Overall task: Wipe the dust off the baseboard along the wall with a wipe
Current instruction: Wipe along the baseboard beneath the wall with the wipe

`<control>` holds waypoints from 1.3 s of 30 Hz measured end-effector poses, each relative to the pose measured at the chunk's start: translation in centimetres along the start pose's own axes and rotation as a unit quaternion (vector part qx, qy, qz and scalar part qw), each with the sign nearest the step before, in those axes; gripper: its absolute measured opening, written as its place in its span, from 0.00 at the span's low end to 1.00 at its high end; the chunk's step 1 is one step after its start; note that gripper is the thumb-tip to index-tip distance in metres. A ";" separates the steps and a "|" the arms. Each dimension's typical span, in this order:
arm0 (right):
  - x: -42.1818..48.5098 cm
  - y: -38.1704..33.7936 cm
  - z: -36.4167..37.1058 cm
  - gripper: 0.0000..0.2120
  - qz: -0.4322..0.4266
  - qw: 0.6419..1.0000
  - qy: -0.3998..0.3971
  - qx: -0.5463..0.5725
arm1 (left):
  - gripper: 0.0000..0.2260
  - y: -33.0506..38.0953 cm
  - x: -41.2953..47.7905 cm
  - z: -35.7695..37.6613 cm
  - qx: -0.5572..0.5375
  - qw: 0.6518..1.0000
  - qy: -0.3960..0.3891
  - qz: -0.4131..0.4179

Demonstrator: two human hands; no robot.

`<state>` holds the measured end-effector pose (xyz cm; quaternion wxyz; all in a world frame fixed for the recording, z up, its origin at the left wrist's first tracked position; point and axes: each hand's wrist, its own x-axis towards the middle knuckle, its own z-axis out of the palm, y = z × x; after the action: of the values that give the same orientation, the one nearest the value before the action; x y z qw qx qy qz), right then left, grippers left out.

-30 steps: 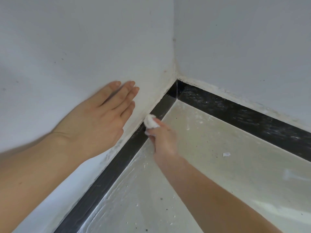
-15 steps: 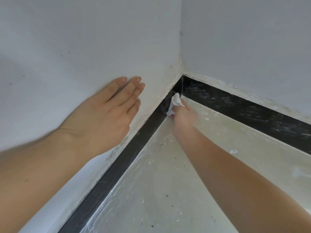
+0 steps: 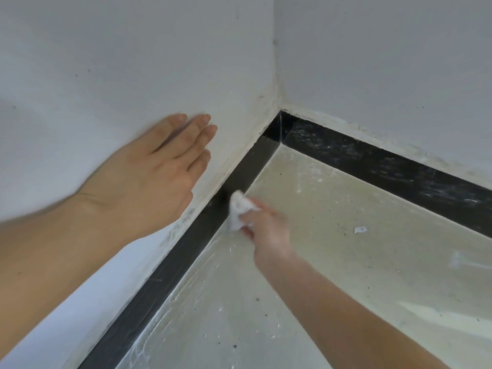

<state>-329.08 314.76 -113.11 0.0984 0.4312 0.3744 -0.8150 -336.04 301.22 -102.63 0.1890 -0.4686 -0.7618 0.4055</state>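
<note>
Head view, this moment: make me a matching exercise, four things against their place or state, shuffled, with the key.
1. left hand
2. wipe
3. right-wall baseboard
4. white scrap

A. streaked with white dust
B. loose on the floor
C. flat against the white wall
D. bunched in the right hand, against the left-wall baseboard

Pairs: 1-C, 2-D, 3-A, 4-B.
</note>
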 end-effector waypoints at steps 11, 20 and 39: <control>-1.2 6.6 2.5 0.13 -0.150 0.984 -0.057 -0.081 | 0.25 0.0 0.3 0.2 0.024 1.000 0.011 0.003; 0.1 1.3 -0.5 0.11 -0.157 0.983 -0.030 -0.087 | 0.31 0.2 -0.9 -1.6 0.025 0.997 -0.067 0.015; -5.1 3.9 0.2 0.12 -0.154 0.883 -0.174 -0.408 | 0.29 0.8 -9.4 -6.0 -0.081 0.984 -0.152 -0.051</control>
<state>-324.25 311.05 -111.09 0.2029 0.1413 0.7125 -0.6567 -326.98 295.96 -98.83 0.0523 -0.3757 -0.8350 0.3986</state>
